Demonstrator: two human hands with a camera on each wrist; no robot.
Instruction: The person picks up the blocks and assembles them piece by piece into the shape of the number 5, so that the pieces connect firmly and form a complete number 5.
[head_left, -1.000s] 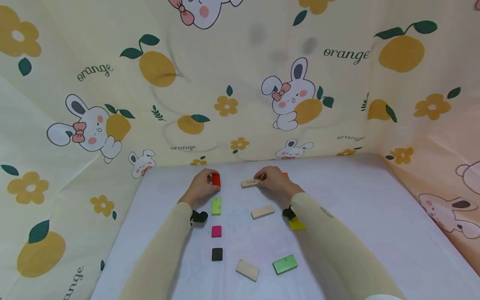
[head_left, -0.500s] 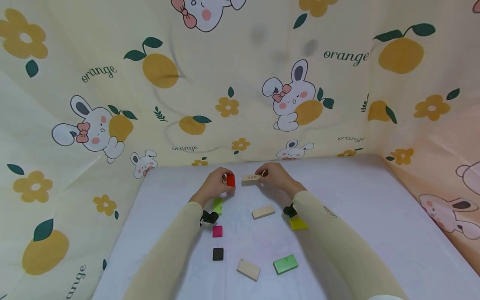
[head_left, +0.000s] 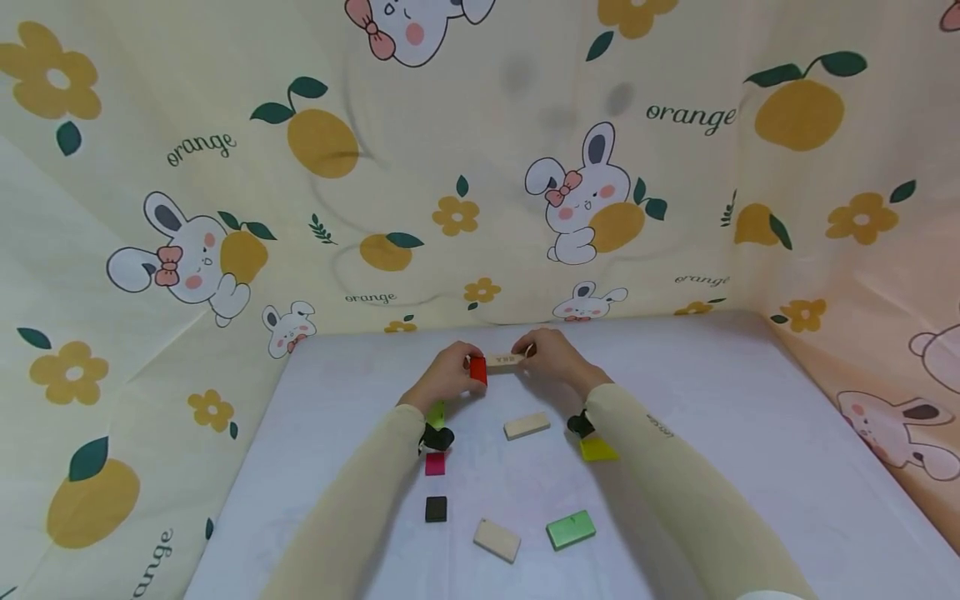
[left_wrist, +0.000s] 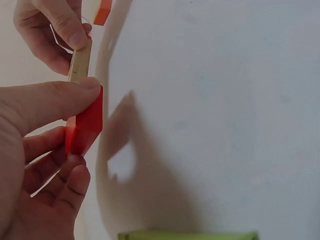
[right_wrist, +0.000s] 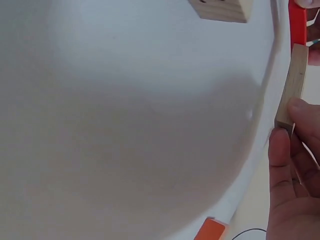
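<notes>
In the head view my left hand (head_left: 447, 375) pinches a red block (head_left: 478, 372) between thumb and fingers, held upright above the table's far part. My right hand (head_left: 553, 357) grips one end of a plain wooden block (head_left: 502, 362) with small dark printed letters. The red block meets the free left end of the wooden block, as the right wrist view shows with the red block (right_wrist: 298, 25) against the wooden block (right_wrist: 295, 82). In the left wrist view my thumb (left_wrist: 75, 95) lies across the red block, near the joint.
Below the hands lie another wooden block (head_left: 527, 426), a pink block (head_left: 435, 464), a black block (head_left: 436, 509), a wooden block (head_left: 497, 540) and a green block (head_left: 571, 529). Sleeves partly cover a lime block (head_left: 436, 413) and a yellow block (head_left: 597, 450). An orange block (right_wrist: 211, 230) lies near the right hand.
My left hand has carried the red block rightward from above the lime block to the wooden block's end. My right hand has stayed nearly in place, still gripping the wooden block.
</notes>
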